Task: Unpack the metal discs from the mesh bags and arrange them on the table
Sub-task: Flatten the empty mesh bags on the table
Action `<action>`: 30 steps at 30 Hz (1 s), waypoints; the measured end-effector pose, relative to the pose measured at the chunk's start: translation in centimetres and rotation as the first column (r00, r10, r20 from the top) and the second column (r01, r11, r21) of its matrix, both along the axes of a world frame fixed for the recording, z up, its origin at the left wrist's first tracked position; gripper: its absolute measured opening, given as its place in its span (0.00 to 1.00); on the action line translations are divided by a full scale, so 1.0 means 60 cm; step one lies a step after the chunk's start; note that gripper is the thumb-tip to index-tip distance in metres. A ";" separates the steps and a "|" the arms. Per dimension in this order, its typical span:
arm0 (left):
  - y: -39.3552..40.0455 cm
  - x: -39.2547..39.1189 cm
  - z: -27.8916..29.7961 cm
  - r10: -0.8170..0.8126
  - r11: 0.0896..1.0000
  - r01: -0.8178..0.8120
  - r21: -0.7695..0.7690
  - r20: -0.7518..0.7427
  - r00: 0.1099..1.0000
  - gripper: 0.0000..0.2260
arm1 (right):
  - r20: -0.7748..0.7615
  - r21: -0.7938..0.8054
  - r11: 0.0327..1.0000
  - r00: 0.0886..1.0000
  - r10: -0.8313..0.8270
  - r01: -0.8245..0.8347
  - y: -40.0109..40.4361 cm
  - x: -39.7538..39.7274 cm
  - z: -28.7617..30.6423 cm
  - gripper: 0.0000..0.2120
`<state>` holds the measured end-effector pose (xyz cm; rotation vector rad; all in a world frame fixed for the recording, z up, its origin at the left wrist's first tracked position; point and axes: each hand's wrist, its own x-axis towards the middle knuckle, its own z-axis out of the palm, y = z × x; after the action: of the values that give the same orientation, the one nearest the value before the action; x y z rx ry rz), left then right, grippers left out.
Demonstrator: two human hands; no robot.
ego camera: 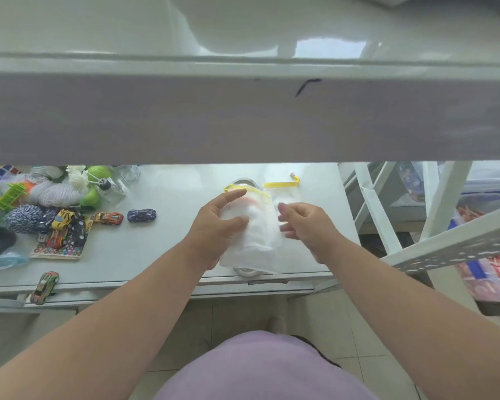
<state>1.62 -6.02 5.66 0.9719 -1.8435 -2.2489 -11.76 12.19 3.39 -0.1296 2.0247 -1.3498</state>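
- Head cam looks down at a white counter (171,197), w/ a wide shelf edge (243,116) cutting across the upper half of the view.
- Left hand (217,226) sits on the left side of a white mesh bag (257,226): thumb pressed into the fabric, index finger stretched up along the yellow-trimmed mouth. Fingers grasping the bag.
- Right hand (306,223) is just beside the bag's right edge, fingers curled loosely near the fabric; blurred, so can't tell if they pinch the mesh or only brush it.
- Bag stands near the counter's front edge, about mid-frame, puffed up between the 2 hands.
- 1 metal disc (247,271) peeks out under the bag's bottom, right at the counter's front edge.
- Another round metal disc rim (244,181) shows just behind the bag's mouth, flat on the counter.
- 2nd bag's yellow strip (282,184) lies behind and to the right, its mesh too pale to trace.
- Left part of the counter: clutter, well apart from the bag: toy cars (110,217), a purple car (141,215), yarn balls (26,217), green plastic bits (10,196).
- 1 more toy car (44,287) hangs at the front edge, far left.
- Right side: white rack frame (451,243) w/ plastic bins (491,272) behind it.
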 end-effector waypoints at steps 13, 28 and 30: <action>0.025 -0.009 -0.020 -0.062 0.997 0.061 0.040 0.014 0.998 0.26 | -0.331 0.112 0.947 0.910 -0.251 0.301 0.050 -0.089 -0.008 0.07; 0.039 -0.013 -0.021 -0.050 0.995 0.052 0.087 -0.032 0.998 0.23 | 0.110 -0.055 0.992 0.988 -0.110 0.117 0.023 0.047 -0.019 0.17; 0.030 -0.004 -0.023 -0.032 0.994 0.035 0.104 -0.031 0.999 0.21 | 0.115 -0.068 0.980 0.977 -0.181 0.189 0.019 0.050 -0.021 0.18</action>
<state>1.35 -4.25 4.29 0.9240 -1.7592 -2.3875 -8.76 13.35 2.14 0.0981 1.9319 -1.5183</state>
